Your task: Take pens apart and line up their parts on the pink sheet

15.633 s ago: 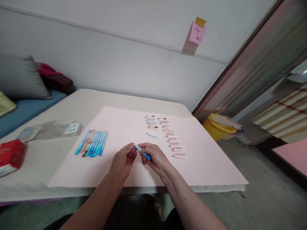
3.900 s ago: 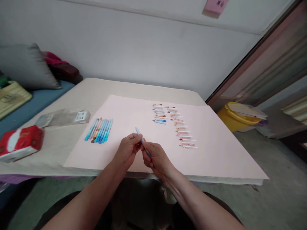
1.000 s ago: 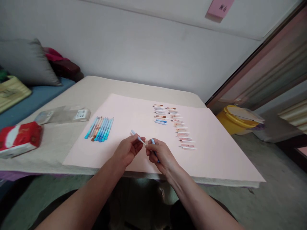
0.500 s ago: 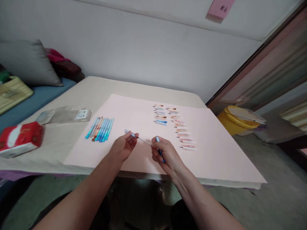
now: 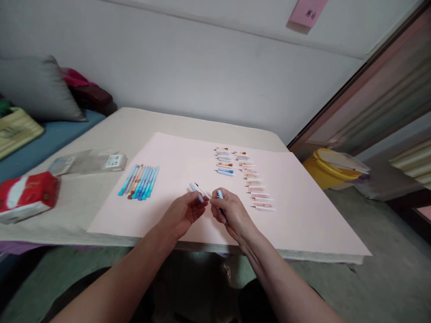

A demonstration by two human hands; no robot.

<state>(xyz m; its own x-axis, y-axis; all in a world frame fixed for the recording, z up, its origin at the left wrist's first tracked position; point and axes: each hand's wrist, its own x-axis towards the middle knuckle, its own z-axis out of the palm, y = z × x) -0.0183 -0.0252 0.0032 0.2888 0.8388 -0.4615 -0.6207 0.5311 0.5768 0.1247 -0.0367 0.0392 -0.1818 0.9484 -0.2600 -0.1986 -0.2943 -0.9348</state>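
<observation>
My left hand (image 5: 185, 211) pinches a light blue pen barrel piece (image 5: 196, 193) between thumb and fingers, tilted with its narrow end away from me. Closed fingers of my right hand (image 5: 234, 212) hold a blue pen body (image 5: 220, 194), mostly hidden in the palm. Between that thumb and forefinger sticks out a thin white pen refill (image 5: 203, 191) with a dark tip, apart from the barrel piece and beside it. Both hands are over the pink sheet (image 5: 182, 154), near the table's front edge.
Blue and brown pens (image 5: 141, 181) lie in a row at left. Disassembled pen parts and refills (image 5: 257, 185) form two columns at right. A clear plastic wrapper (image 5: 90, 162) and red tissue pack (image 5: 28, 195) rest on the left. A yellow bin (image 5: 321, 170) stands beyond the table's right side.
My left hand has moved right and turned the barrel piece. The refill's tip, earlier at that piece, is now free and points away from me. The right hand has barely moved.
</observation>
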